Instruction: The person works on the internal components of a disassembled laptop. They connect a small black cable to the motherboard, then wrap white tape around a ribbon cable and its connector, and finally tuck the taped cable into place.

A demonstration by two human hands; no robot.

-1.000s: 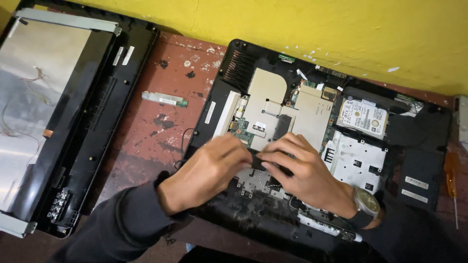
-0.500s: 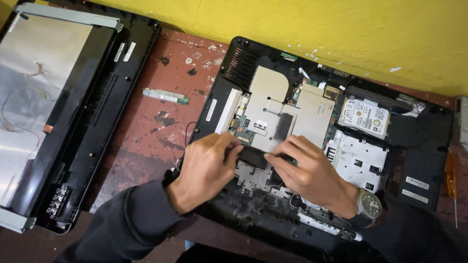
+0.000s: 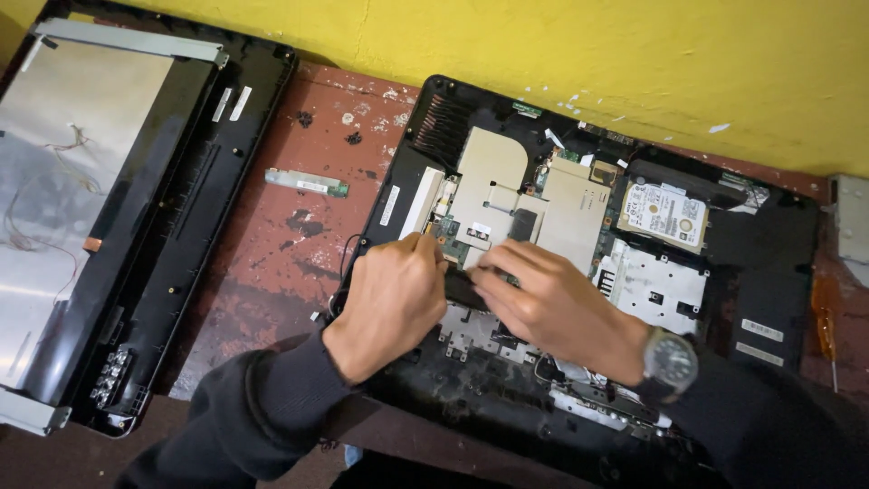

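Beside the detached screen panel (image 3: 100, 208) lying on the table (image 3: 281, 263), the left hand (image 3: 394, 299) is curling knuckles-up, fingers pinching a dark part on the opened laptop base (image 3: 724, 263), while the right hand (image 3: 552, 303) is reaching across, fingers pressing that same spot.

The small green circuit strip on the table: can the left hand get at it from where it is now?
Probably yes: the green circuit strip lies alone on the table, and nothing stands between it and the left hand.
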